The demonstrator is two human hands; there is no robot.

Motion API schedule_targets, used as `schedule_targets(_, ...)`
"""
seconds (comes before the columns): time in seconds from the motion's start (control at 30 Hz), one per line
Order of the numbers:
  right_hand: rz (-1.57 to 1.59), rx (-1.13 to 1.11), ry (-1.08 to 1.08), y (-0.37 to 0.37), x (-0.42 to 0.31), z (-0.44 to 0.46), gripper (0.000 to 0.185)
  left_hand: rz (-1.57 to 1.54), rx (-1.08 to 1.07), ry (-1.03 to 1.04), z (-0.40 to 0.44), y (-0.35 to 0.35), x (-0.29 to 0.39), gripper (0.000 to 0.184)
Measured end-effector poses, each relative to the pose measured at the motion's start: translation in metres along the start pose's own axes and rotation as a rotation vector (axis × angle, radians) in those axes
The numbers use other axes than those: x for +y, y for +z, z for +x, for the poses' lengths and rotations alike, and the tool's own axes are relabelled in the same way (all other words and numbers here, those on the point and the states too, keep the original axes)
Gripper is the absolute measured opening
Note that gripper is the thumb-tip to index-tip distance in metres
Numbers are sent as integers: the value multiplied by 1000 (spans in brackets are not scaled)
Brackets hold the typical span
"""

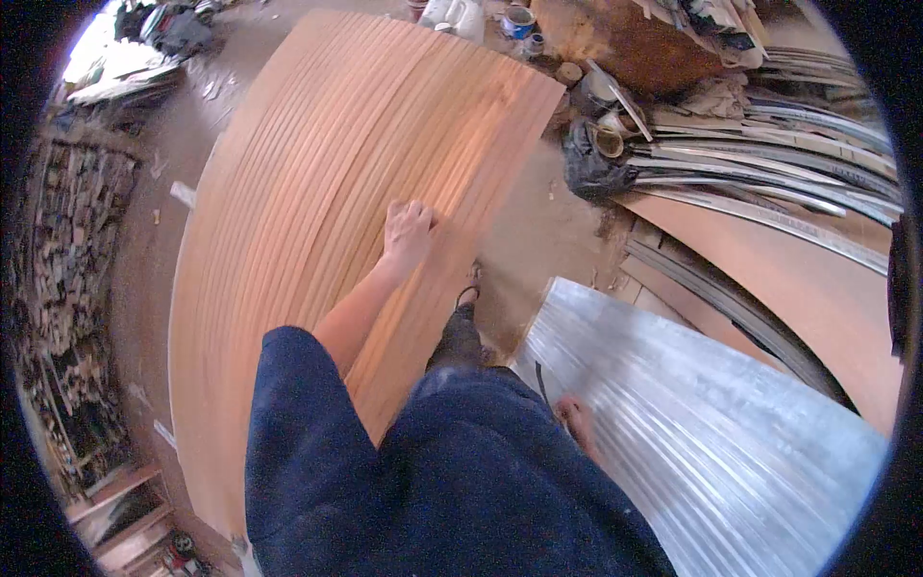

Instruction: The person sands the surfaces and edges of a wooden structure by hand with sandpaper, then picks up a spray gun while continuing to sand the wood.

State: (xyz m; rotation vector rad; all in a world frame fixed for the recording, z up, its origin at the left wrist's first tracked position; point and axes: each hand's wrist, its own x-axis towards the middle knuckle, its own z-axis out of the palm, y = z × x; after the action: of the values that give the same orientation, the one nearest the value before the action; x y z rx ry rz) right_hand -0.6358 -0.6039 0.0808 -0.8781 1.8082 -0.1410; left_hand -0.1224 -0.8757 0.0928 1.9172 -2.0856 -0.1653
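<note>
Many long reddish-brown wood strips lie side by side in a broad layer on my left. On their right part rests my left hand, its fingers curled at the strips' surface; whether it pinches anything is too small to tell. My right hand is low at my right side, by the near edge of a stack of shiny, pale metallic-looking strips. Its fingers look curled, and what they hold, if anything, cannot be made out. A thin dark strap hangs just left of that hand.
Stacked wood offcuts line the far left. At the upper right are a black bag, long curved strips and a brown panel. Containers stand beyond the wood layer. My foot is on the floor between the two stacks.
</note>
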Motion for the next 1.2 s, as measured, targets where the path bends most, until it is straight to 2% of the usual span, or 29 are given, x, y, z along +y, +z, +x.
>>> schedule_targets(0.03, -39, -3, 16, 1, -1, -1, 29, 16, 6, -8, -31, -3, -1, 11)
schedule_targets(0.1, -33, 28, -37, 4, 61, 22, 30, 104, 14, -15, -87, -9, -3, 10)
schedule_targets(0.17, -24, 60, -75, 10, 78, 17, 32, 118, 74, -12, -129, -18, -4, 10)
schedule_targets(0.23, -146, -64, -28, 3, 42, -14, 35, 128, 128, -10, -156, -23, -4, 10)
schedule_targets(0.27, -145, -74, -35, 9, 66, -6, 35, 130, 185, -30, -155, -22, 0, 11)
schedule_targets(0.33, -408, -183, -231, 13, 140, 31, 38, 130, 253, -61, -160, -20, 9, 13)
schedule_targets(0.43, -309, -120, -340, 13, 122, 7, 41, 166, 317, -83, -159, -13, 22, 16)
schedule_targets(0.5, -283, -107, -282, 16, 115, -5, 37, 100, 305, -210, -162, -6, 25, 19)
schedule_targets(0.57, -257, -84, -223, 14, 114, 0, 32, 52, 318, -237, -150, -1, 15, 19)
schedule_targets(0.63, -86, -83, -237, 5, 169, 38, 31, -2, 331, -269, -132, 6, 10, 18)
schedule_targets(0.8, -77, -132, -26, -17, 8, -6, 35, -169, 387, -147, -82, 15, -1, 16)
schedule_targets(0.97, -150, -138, 98, -39, -79, 40, 38, -234, 329, -178, -25, 19, -1, 18)
schedule_targets(1.07, -205, -126, 182, -47, -159, 67, 40, -278, 273, -214, 12, 19, 2, 17)
schedule_targets(1.13, -244, -103, 182, -50, -206, 91, 42, -312, 260, -254, 48, 28, 10, 16)
schedule_targets(1.2, -272, -88, 62, -58, -238, 134, 40, -291, 297, -262, 106, 40, 15, 12)
